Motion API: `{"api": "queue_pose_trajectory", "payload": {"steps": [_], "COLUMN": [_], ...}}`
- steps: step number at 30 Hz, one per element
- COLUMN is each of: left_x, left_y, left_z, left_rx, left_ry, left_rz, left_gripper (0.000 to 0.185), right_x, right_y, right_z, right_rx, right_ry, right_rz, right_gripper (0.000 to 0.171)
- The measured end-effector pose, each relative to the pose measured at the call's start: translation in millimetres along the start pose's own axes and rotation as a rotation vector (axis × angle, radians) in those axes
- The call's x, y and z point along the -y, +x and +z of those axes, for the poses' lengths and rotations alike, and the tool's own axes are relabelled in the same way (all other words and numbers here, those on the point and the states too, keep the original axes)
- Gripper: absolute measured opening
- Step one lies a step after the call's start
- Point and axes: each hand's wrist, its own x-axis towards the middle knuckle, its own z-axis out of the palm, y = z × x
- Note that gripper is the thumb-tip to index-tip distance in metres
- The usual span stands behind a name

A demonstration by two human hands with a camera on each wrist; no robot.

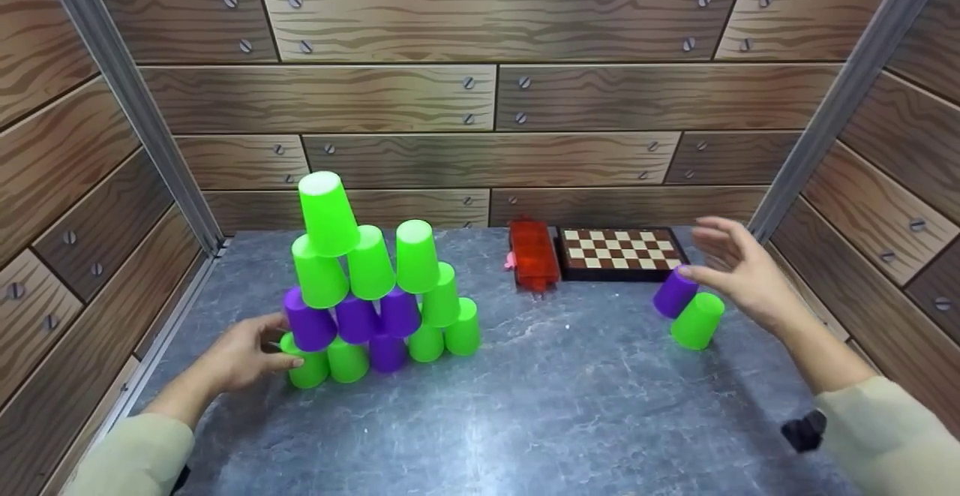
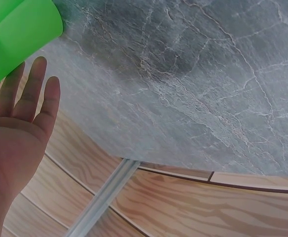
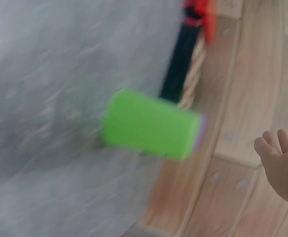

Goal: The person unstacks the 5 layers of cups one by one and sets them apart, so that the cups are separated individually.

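Observation:
A leaning pyramid of green and purple cups [image 1: 367, 286] stands on the left of the grey marble table [image 1: 540, 406]. My left hand [image 1: 251, 353] is at its lower left corner, fingers straight beside the bottom green cup [image 1: 309, 370]. In the left wrist view that green cup [image 2: 20, 29] lies just past the fingertips of my left hand [image 2: 15, 143]. On the right, my right hand [image 1: 739, 267] is open with spread fingers next to a tilted purple cup [image 1: 675, 292] that leans on a green cup [image 1: 697, 321]. The right wrist view is blurred: the green cup [image 3: 151, 123] is apart from my right hand [image 3: 282, 165].
A small chessboard [image 1: 619, 252] and a red box [image 1: 534, 256] lie at the back of the table against the wood-pattern wall [image 1: 495, 98]. Wood-pattern walls also close in the left and right sides. Metal rails run along the corners.

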Motion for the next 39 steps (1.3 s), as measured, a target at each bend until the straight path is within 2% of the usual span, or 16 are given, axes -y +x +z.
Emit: {"api": "queue_pose_trajectory", "payload": {"steps": [7,13,18,24,31,39], "left_x": [-0.2,0.9,1.5,-0.2,-0.8,-1.5], "left_y": [0.4,-0.4,-1.1,-1.3,0.1,-0.5], "left_z": [-0.7,2.0,2.6,1.8,-0.2,0.0], "left_rx": [-0.006,0.000,0.000,0.000,0.009,0.011], "left_ry": [0.015,0.010,0.006,0.006,0.001,-0.002], "left_rz": [0.001,0.016,0.006,-0.002,0.003,-0.009], "left_gripper": [0.060,0.055,0.056,0.060,0.062,0.061], "right_x": [60,110,159,209,247,271], "right_y": [30,53,65,76,87,89], "right_z": [50,103,147,193,237,279], "right_rx": [0.059,0.158,0.239,0.288,0.320,0.340], "right_ry": [0.165,0.284,0.308,0.295,0.335,0.336], "right_rz": [-0.117,-0.190,-0.275,-0.364,-0.393,-0.370], "right_gripper": [0.076,0.075,0.072,0.069,0.068,0.067]}}
